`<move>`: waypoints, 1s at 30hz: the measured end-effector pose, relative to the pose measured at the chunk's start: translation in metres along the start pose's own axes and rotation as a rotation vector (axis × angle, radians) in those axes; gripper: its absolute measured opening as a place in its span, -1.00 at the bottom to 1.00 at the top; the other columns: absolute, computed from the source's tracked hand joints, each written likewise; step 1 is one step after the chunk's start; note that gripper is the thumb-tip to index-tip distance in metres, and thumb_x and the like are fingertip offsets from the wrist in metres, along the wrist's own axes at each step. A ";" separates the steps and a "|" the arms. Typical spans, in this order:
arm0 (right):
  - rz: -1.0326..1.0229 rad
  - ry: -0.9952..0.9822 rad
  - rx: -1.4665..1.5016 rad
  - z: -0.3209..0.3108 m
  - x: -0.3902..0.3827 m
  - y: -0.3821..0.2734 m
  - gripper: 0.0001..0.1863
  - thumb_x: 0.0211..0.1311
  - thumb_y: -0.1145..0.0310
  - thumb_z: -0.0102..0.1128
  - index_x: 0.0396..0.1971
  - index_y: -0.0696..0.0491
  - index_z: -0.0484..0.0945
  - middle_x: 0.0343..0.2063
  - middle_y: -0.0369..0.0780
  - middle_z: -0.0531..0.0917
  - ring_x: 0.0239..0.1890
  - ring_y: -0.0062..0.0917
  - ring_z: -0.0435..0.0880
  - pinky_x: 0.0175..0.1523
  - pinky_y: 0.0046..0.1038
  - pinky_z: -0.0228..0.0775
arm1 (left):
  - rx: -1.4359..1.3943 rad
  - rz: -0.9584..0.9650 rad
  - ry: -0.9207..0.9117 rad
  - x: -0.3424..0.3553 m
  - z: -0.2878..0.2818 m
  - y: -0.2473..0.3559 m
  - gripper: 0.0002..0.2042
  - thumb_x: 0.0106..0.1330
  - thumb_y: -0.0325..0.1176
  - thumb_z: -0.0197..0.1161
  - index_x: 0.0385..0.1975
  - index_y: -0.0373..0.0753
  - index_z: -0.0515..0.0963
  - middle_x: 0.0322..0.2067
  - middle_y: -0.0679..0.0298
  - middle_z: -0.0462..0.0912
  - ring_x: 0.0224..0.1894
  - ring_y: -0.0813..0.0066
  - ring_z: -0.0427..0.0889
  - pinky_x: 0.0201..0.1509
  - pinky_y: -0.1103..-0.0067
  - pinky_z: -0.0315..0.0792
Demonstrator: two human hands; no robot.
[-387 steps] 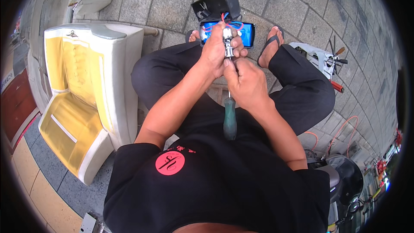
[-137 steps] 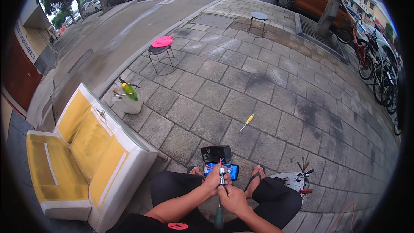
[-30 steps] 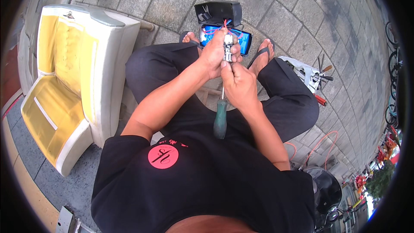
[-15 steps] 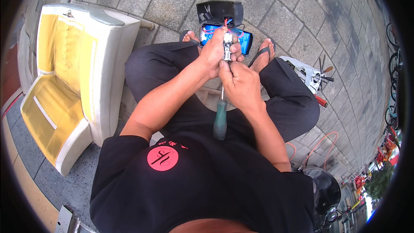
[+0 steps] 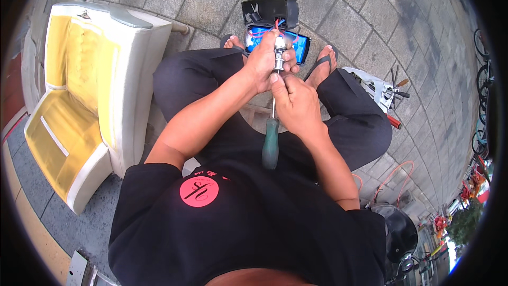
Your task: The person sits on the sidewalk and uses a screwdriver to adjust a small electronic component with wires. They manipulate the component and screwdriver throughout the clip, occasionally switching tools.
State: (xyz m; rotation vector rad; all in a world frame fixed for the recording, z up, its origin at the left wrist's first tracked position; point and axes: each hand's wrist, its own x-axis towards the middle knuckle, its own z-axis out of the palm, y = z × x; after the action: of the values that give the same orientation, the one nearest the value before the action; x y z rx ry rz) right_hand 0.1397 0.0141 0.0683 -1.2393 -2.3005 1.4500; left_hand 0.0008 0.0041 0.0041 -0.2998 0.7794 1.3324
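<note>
Metal fitting [image 5: 279, 58] sits just before the open case [image 5: 286, 10], clasped in the curled left hand [image 5: 261, 64]; right hand [image 5: 299, 98] pinches the green screwdriver [image 5: 270, 145] by its shaft at the fitting's near end, tip hidden. Grip nearly unchanged over the last half second, suggesting steady work at one joint. Seat [image 5: 79, 111] bounds the left, tool pile [image 5: 390, 95] the right; paving [image 5: 344, 34] extends beyond the case.

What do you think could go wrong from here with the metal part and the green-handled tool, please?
The green-handled tool lines up, past the right hand, with the metal part in the left hand; a slip might jab that hand.
If dropped, the metal part could land among the red wires by the blue unit, or perhaps strike the sandalled right foot.
</note>
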 end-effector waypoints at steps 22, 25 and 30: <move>0.148 0.106 0.305 0.023 -0.007 0.015 -0.62 0.41 0.22 0.37 -0.50 0.19 0.56 -0.61 -0.35 0.56 -0.50 -0.76 0.44 -0.41 -0.53 0.35 | -0.048 0.015 -0.039 -0.001 -0.004 -0.002 -0.61 0.59 0.07 -0.12 -0.36 -0.06 0.42 -0.61 0.45 0.34 -0.58 0.51 0.32 -0.20 0.38 0.45; 0.117 0.113 0.336 0.025 -0.008 0.019 -0.62 0.41 0.25 0.35 -0.52 0.20 0.53 -0.61 -0.31 0.56 -0.51 -0.74 0.44 -0.43 -0.50 0.35 | -0.049 0.012 -0.040 -0.002 -0.002 -0.002 -0.61 0.59 0.06 -0.15 -0.36 -0.07 0.42 -0.61 0.45 0.33 -0.59 0.51 0.31 -0.20 0.39 0.44; 0.018 0.117 0.237 0.019 -0.004 0.010 -0.64 0.37 0.21 0.28 -0.50 0.21 0.55 -0.55 0.01 0.64 -0.51 -0.11 0.68 -0.36 -0.18 0.47 | -0.031 0.008 -0.043 -0.001 -0.006 -0.004 -0.62 0.58 0.05 -0.11 -0.36 -0.08 0.41 -0.61 0.45 0.33 -0.59 0.50 0.32 -0.20 0.40 0.43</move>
State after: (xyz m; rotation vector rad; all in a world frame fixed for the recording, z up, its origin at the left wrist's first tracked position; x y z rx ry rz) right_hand 0.1379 0.0002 0.0517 -1.2421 -1.9819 1.5579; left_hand 0.0024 -0.0010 0.0000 -0.2913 0.7251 1.3554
